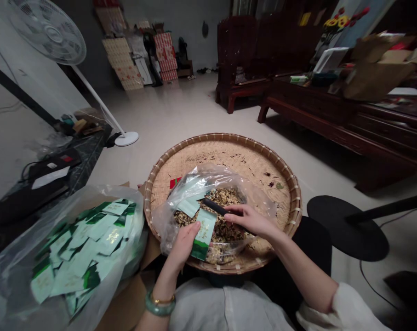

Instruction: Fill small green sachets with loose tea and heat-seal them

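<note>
Your left hand (183, 243) pinches a thin green-and-cream packet (202, 234) upright, and your right hand (248, 219) curls its fingers around a slim black tube (213, 207). A steady, light pinch keeps the packet from bending. Both hands work at the mouth of a crinkly clear bag (258, 197) holding dry golden-brown flakes (225, 202). That bag rests in a round woven bamboo tray (225, 136). Beside the tray, a bulging plastic sack (8, 285) holds many more glossy packets (87, 243).

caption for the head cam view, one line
Left hand holds a green sachet, right hand a black tube, over bagged dried herbs on a bamboo tray.
</note>
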`<state>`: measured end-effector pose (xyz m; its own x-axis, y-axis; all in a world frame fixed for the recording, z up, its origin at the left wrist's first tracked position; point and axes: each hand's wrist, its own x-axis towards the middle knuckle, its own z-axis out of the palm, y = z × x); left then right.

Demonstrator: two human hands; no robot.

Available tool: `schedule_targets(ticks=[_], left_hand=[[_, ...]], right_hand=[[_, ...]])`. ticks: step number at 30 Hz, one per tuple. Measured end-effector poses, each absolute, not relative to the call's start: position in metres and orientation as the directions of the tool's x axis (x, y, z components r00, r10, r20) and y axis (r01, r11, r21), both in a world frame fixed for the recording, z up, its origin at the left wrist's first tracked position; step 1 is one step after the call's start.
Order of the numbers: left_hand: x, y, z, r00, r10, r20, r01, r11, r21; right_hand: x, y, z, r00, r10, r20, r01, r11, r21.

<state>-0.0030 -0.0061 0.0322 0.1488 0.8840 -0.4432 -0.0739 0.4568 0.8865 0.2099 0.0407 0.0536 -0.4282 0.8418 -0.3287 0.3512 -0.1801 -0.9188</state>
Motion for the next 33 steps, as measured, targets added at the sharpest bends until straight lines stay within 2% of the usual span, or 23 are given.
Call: schedule_targets(ticks=[5,7,9,14,27,30,33], left_hand=[[-0.002,-0.006,0.032,0.145,0.89,-0.432,-0.056,0.443,0.895],[-0.002,-0.005,0.033,0.14,0.893,-0.428,-0.048,0.438,0.898],[-0.003,-0.005,0.034,0.141,0.894,-0.425,-0.042,0.434,0.9],[-0.005,-0.005,0.035,0.156,0.89,-0.428,-0.055,0.441,0.896],[-0.007,-0.002,0.028,0.135,0.889,-0.438,-0.068,0.45,0.891],[-0.009,-0.002,0.027,0.128,0.887,-0.444,-0.081,0.455,0.887],[-0.007,-0.002,0.027,0.137,0.89,-0.434,-0.057,0.445,0.894]], right_hand=[[0.203,0.038,0.056,-0.472,0.87,-0.142,0.402,0.069,-0.913],[0.2,0.037,0.056,-0.474,0.874,-0.108,0.401,0.104,-0.91],[0.199,0.037,0.054,-0.472,0.872,-0.131,0.391,0.074,-0.918],[0.203,0.04,0.05,-0.488,0.809,-0.329,0.359,-0.157,-0.92],[0.206,0.041,0.051,-0.472,0.816,-0.333,0.283,-0.217,-0.934],[0.208,0.042,0.055,-0.433,0.848,-0.306,0.343,-0.159,-0.926],[0.206,0.043,0.056,-0.472,0.864,-0.177,0.422,0.045,-0.905]])
